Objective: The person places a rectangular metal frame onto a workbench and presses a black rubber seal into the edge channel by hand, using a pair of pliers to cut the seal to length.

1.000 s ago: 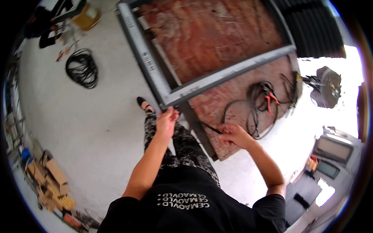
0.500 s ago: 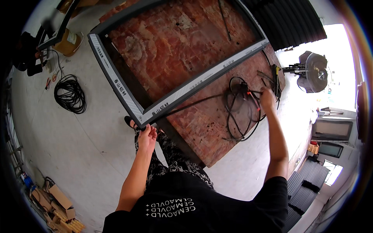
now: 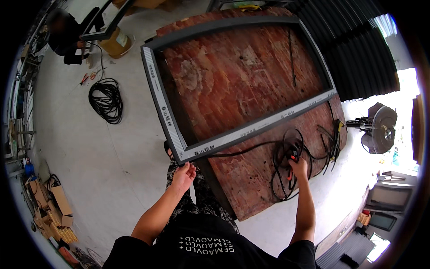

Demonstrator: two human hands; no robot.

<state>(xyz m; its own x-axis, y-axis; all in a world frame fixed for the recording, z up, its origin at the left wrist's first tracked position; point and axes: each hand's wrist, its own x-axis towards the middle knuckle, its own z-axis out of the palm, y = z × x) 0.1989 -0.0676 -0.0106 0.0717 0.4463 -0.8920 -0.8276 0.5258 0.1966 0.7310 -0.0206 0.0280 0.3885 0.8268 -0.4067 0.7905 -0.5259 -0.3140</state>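
Grey metal frame, white-labelled, is gripped at six o'clock by left hand; right hand seemingly closes on red-handled tool; cardboard boxes are stacked at eight o'clock.

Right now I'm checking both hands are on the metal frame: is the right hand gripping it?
No, the right hand reaches into the coiled black cables on the rusty sheet; only the left hand touches the frame.

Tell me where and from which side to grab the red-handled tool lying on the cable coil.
Grip the red-handled tool by its handle, coming down from above on the near side, where the right hand already reaches. It lies flat on the black cable coil atop the rusty board, so the loops crowd its sides; only its top looks free.
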